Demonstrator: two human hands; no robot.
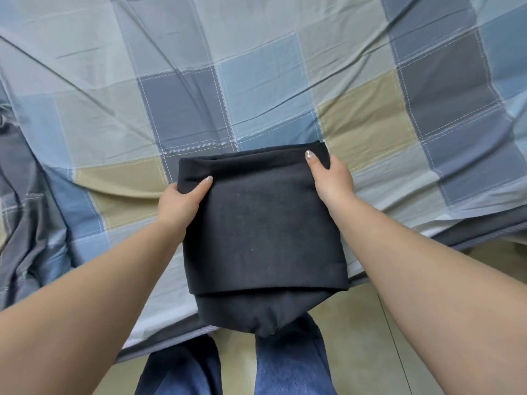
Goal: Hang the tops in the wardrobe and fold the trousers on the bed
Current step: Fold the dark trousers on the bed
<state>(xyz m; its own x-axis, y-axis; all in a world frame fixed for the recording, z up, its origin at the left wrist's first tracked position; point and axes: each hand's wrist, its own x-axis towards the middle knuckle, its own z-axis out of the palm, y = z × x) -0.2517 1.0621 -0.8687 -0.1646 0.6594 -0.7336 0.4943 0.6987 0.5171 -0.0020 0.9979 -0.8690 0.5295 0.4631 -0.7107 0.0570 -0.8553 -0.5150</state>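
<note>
Bed (256, 52): covered by a checked cotton sheet in blue, grey and tan squares, creased in long diagonal lines; its near edge is seen running from lower left to right, with pale floor tiles (370, 337) beyond it.

Grey crumpled cloth (20, 195): heaped at the left margin of the bed; its kind cannot be told.

Black folded trousers (262, 223): a soft, thick rectangular bundle of several layers, laid at the near edge of the bed, the far fold resting on the sheet, the lower layer hanging past the edge over the person's blue denim legs (291, 360).

Left hand (179, 203): the far-left corner of the bundle is gripped, thumb on top, fingers curled beneath.

Right hand (330, 181): the far-right corner is gripped likewise, thumb on top, fingers tucked under the side.

Risk, as judged: the overhanging lower layer may drag the bundle off the edge once released, since part of its weight is unsupported; the layers may also slide apart if one corner is lifted ahead of the other.

Room for moving: open sheet is available ahead and to the right; the left is bounded by the grey cloth, the near side by the bed edge. A shift further onto the bed appears advisable.
</note>
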